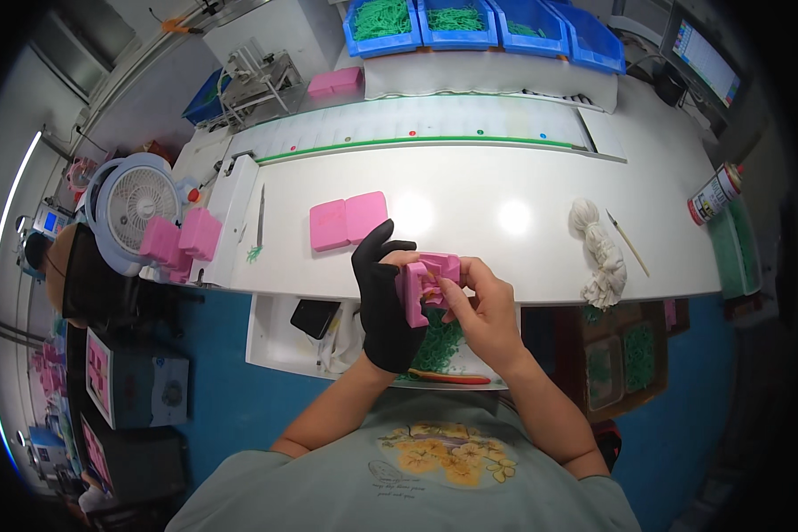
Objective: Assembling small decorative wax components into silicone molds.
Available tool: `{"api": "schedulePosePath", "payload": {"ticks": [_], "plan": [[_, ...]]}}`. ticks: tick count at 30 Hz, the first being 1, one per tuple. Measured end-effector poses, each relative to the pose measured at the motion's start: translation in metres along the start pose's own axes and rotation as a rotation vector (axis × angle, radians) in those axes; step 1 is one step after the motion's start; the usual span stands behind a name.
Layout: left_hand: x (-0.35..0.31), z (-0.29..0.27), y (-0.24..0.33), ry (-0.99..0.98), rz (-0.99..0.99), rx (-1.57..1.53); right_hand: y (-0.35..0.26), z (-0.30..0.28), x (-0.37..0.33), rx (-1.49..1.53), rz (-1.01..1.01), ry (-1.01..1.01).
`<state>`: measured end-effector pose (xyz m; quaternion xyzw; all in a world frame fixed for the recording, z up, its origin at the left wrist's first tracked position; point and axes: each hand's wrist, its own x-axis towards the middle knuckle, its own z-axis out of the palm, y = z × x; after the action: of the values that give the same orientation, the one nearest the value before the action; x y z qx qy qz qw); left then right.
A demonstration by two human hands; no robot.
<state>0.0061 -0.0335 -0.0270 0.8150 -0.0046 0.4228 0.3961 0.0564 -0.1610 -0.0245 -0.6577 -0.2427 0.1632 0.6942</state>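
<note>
My left hand (381, 310), in a black glove, is wrapped round a hollowed pink moulded block (413, 301) above the table's front edge. Its gloved index finger points up, away from the block. My bare right hand (489, 312) grips the block's right side, with thumb and fingertips at the hollow. Something small and yellowish shows inside the hollow, too small to name. Beyond my left hand, two flat pink blocks (329, 225) lie side by side on the white table (470, 191).
Below my hands, a pulled-out drawer (266, 341) holds green bits, a black phone (315, 317) and a red-handled tool (452, 378). A white cloth bundle (601, 257) and thin stick (628, 242) lie right; tweezers (261, 217) and a fan (142, 208) left. Blue bins (457, 40) stand behind.
</note>
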Motion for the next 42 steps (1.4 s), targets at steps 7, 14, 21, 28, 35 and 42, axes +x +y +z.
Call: {"api": "schedulePosePath", "payload": {"ticks": [7,14,21,28,35,42], "plan": [[-0.005,0.006,-0.012,0.045,-0.095,-0.093,0.008,0.013,-0.006,0.167,-0.015,0.095],[-0.007,0.009,-0.007,0.093,-0.113,-0.097,0.01,0.014,-0.012,0.32,-0.01,0.03],[-0.004,0.015,-0.006,0.095,-0.055,-0.007,0.024,0.026,-0.017,0.315,-0.04,0.16],[-0.017,0.017,-0.011,0.028,-0.05,-0.118,0.022,0.024,-0.018,0.113,0.015,0.202],[-0.013,0.005,-0.009,-0.163,-0.703,-0.599,0.022,0.021,-0.018,0.271,0.005,0.282],[-0.011,0.008,-0.01,-0.14,-0.57,-0.45,0.025,0.026,-0.019,0.175,-0.031,0.253]]}}
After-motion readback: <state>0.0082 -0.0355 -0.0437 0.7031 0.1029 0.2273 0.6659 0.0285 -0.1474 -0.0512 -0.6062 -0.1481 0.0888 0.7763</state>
